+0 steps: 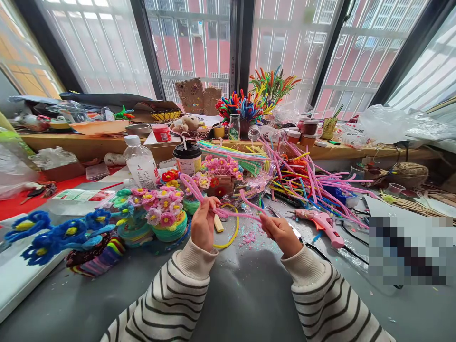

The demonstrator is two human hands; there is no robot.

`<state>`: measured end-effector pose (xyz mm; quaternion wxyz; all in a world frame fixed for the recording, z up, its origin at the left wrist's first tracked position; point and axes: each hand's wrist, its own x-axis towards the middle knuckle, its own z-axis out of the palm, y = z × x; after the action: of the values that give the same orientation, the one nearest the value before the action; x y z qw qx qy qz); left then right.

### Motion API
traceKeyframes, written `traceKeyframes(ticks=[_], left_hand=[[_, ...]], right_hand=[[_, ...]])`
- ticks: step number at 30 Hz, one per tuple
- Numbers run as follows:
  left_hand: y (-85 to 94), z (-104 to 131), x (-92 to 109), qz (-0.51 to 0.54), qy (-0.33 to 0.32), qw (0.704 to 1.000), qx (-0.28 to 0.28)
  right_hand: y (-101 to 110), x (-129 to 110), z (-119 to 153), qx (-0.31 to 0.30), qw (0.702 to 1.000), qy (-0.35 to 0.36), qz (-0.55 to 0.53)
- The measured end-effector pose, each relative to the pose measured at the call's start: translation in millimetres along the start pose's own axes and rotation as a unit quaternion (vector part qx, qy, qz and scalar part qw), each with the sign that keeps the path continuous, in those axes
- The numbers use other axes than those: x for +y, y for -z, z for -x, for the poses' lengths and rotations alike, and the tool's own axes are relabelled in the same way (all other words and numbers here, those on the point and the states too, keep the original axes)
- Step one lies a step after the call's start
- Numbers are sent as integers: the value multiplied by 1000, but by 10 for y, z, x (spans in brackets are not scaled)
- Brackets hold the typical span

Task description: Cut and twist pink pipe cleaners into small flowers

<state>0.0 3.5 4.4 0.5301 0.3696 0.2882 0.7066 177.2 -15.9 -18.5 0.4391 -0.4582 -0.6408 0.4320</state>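
Observation:
My left hand (204, 224) is closed around a pink pipe cleaner (192, 186), whose bent loop sticks up past the thumb. A length of pink pipe cleaner runs across to my right hand (280, 233), which pinches it between thumb and fingers. One free end curls up and away above the right hand. Below and between the hands, a yellow pipe cleaner (236, 232) lies curved on the table beside a small pale yellow block (218, 224). Pink fuzz scraps (248, 238) are scattered there too.
Pipe-cleaner flower pots (169, 230) and a blue-flowered pot (96, 254) stand at left, with a water bottle (140, 166) and a lidded cup (187, 161) behind. A pink glue gun (322, 224) lies at right, near a heap of loose pipe cleaners (313, 180).

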Motion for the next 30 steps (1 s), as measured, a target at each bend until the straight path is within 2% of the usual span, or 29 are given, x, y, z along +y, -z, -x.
traceKeyframes(ticks=[3, 5, 8, 12, 18, 20, 22, 25, 28, 30], left_hand=[[11, 4, -25, -18, -22, 1000, 0], [-6, 19, -37, -39, 15, 999, -31], [-58, 51, -37, -73, 106, 986, -101], [-100, 86, -20, -92, 168, 970, -149], [-62, 82, -41, -128, 169, 964, -158], [-50, 78, -47, -146, 176, 960, -164], [-49, 80, -43, -156, 190, 954, -170], [-67, 93, -23, -179, 215, 939, -199], [-88, 103, 0, -221, 237, 907, -270], [-93, 103, 9, -240, 237, 893, -298]], right_hand=[[23, -17, 0, 31, 999, -4, -38], [15, -31, 7, 40, 998, -1, -52], [-36, -47, 21, 24, 998, 1, -54], [-149, -40, 50, -42, 998, 8, -53], [-287, 7, 114, -199, 980, 12, 9], [-309, 19, 123, -219, 976, 9, 0], [-316, 20, 120, -172, 984, 16, -45], [-292, -8, 106, -59, 989, 26, -134], [-245, -57, 99, -12, 987, 34, -154], [-222, -87, 104, 18, 989, 39, -139]])
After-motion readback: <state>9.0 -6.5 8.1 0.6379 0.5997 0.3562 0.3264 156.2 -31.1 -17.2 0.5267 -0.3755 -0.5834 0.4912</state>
